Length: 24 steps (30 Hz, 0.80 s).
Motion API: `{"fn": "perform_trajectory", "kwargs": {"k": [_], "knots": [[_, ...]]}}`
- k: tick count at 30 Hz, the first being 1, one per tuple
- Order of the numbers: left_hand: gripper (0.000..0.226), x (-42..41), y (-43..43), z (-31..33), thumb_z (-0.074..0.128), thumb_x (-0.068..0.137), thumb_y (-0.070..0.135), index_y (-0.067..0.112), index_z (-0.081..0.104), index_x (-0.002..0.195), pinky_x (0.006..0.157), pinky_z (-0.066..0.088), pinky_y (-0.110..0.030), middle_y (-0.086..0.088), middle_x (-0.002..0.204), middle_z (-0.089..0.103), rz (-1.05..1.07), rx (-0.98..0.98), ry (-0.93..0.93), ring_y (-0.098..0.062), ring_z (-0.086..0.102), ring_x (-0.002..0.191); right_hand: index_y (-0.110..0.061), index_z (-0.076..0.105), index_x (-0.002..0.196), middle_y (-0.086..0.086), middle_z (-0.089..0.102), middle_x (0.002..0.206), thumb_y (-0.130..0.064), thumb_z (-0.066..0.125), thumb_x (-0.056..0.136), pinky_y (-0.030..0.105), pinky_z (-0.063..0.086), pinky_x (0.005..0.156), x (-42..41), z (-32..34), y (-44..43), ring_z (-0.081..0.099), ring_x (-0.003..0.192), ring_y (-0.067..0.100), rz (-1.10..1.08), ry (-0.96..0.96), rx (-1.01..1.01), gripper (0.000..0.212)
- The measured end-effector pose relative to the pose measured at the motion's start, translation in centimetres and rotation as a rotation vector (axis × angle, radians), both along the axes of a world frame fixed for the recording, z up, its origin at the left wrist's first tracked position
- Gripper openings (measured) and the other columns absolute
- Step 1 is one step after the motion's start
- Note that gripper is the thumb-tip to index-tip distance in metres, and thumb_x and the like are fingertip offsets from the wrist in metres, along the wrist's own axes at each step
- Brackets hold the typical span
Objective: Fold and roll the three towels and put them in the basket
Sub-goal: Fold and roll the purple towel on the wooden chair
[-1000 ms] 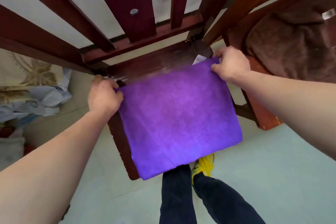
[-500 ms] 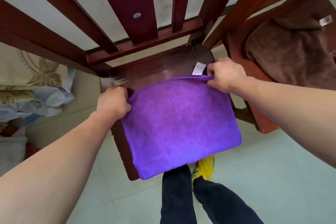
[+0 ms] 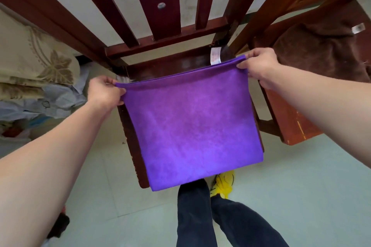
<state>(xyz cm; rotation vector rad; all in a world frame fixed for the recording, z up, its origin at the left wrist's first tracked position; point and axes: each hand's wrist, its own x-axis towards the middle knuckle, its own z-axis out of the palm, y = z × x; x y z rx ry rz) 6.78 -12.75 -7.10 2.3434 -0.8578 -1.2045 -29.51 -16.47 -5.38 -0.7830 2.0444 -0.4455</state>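
A folded purple towel (image 3: pixel 192 126) lies over the seat of a dark wooden chair (image 3: pixel 170 64), its near edge hanging past the seat front. My left hand (image 3: pixel 105 91) pinches its far left corner. My right hand (image 3: pixel 259 65) pinches the far right corner, where a white label sticks up. The far edge is lifted off the seat between both hands. A brown towel (image 3: pixel 321 54) lies crumpled on a second chair at the right. No basket is in view.
The chair's slatted back (image 3: pixel 158 2) rises just beyond the towel. The second wooden chair (image 3: pixel 291 126) stands close at the right. Bedding and bags (image 3: pixel 30 78) pile up at the left. My legs and a yellow shoe (image 3: pixel 223 185) are below on the pale tile floor.
Both hands have raised the purple towel's far edge off the seat and pulled it taut; the white label now stands upright by my right hand.
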Motion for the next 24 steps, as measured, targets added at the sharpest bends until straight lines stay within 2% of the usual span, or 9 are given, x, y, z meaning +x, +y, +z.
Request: {"fn": "perform_trajectory", "kwargs": {"k": [4, 6, 9, 11, 14, 16, 18, 21, 24], "knots": [[0.021, -0.1, -0.1, -3.0, 0.065, 0.079, 0.002, 0.018, 0.055, 0.089, 0.072, 0.060, -0.039, -0.015, 0.104, 0.067, 0.132, -0.004, -0.080, -0.030, 0.068, 0.085, -0.026, 0.066, 0.093, 0.004, 0.068, 0.104, -0.013, 0.072, 0.078, 0.035, 0.056, 0.081, 0.7, -3.2, -0.4, 0.065, 0.095, 0.023, -0.001, 0.204, -0.017, 0.021], [0.022, -0.5, 0.8, -3.0, 0.067, 0.076, 0.012, 0.023, 0.057, 0.090, 0.084, 0.056, -0.037, -0.009, 0.097, 0.068, 0.093, -0.013, -0.228, -0.028, 0.067, 0.090, -0.029, 0.063, 0.105, 0.002, 0.065, 0.110, -0.018, 0.067, 0.079, 0.034, 0.052, 0.081, 0.7, -3.5, 0.5, 0.062, 0.097, 0.024, 0.128, 0.382, -0.043, 0.029], [0.016, -2.2, 4.2, -1.7, 0.065, 0.074, 0.011, 0.024, 0.059, 0.081, 0.077, 0.048, -0.029, -0.001, 0.076, 0.063, -0.094, -0.086, -0.334, -0.022, 0.062, 0.077, -0.027, 0.062, 0.100, 0.004, 0.064, 0.102, -0.020, 0.061, 0.079, 0.035, 0.046, 0.077, 1.0, -2.7, 3.8, 0.060, 0.095, 0.026, 0.344, 0.513, -0.151, 0.022], [0.013, -3.8, 7.3, -1.4, 0.069, 0.075, 0.009, 0.020, 0.062, 0.078, 0.072, 0.047, -0.029, -0.003, 0.069, 0.061, -0.220, -0.050, -0.220, -0.021, 0.058, 0.069, -0.022, 0.065, 0.091, 0.003, 0.067, 0.088, -0.015, 0.064, 0.081, 0.032, 0.045, 0.074, 1.5, -2.5, 7.0, 0.061, 0.084, 0.023, 0.408, 0.349, -0.132, 0.012], [0.011, -5.8, 12.8, -1.6, 0.073, 0.079, 0.011, 0.015, 0.063, 0.079, 0.071, 0.048, -0.033, -0.007, 0.066, 0.061, -0.317, 0.174, 0.040, -0.021, 0.056, 0.064, -0.018, 0.067, 0.085, -0.001, 0.062, 0.067, -0.008, 0.073, 0.079, 0.029, 0.045, 0.074, 1.5, -2.7, 12.8, 0.059, 0.071, 0.019, 0.419, -0.025, 0.139, 0.013], [0.013, -5.9, 16.1, -1.9, 0.072, 0.079, 0.010, 0.015, 0.061, 0.081, 0.072, 0.048, -0.035, -0.005, 0.064, 0.060, -0.267, 0.247, 0.064, -0.023, 0.057, 0.066, -0.013, 0.070, 0.087, -0.003, 0.063, 0.065, -0.009, 0.075, 0.078, 0.030, 0.047, 0.077, -0.1, -3.3, 16.2, 0.062, 0.073, 0.021, 0.277, -0.028, 0.247, 0.011], [0.013, -5.3, 19.1, -1.9, 0.071, 0.077, 0.009, 0.016, 0.060, 0.080, 0.072, 0.046, -0.033, -0.004, 0.065, 0.062, -0.178, 0.257, -0.060, -0.027, 0.060, 0.071, -0.018, 0.070, 0.081, 0.000, 0.068, 0.071, -0.013, 0.074, 0.077, 0.030, 0.048, 0.077, -2.7, -3.6, 19.0, 0.066, 0.081, 0.026, 0.148, 0.117, 0.257, 0.008], [0.015, -4.4, 23.1, -1.6, 0.074, 0.076, 0.011, 0.012, 0.059, 0.080, 0.075, 0.047, -0.036, -0.015, 0.079, 0.066, 0.040, 0.347, -0.180, -0.031, 0.062, 0.080, -0.019, 0.069, 0.090, 0.007, 0.071, 0.095, -0.018, 0.074, 0.076, 0.033, 0.047, 0.083, -5.9, -3.5, 22.6, 0.064, 0.094, 0.029, 0.115, 0.286, 0.335, 0.015], [0.027, -5.0, 25.5, -1.5, 0.071, 0.082, 0.006, 0.012, 0.047, 0.070, 0.059, 0.040, -0.031, -0.010, 0.065, 0.051, 0.384, 0.351, 0.084, -0.022, 0.047, 0.058, -0.008, 0.066, 0.100, 0.010, 0.066, 0.092, -0.015, 0.077, 0.076, 0.040, 0.051, 0.076, -6.4, -4.1, 24.4, 0.061, 0.085, 0.028, -0.090, 0.106, 0.324, 0.028]]}}
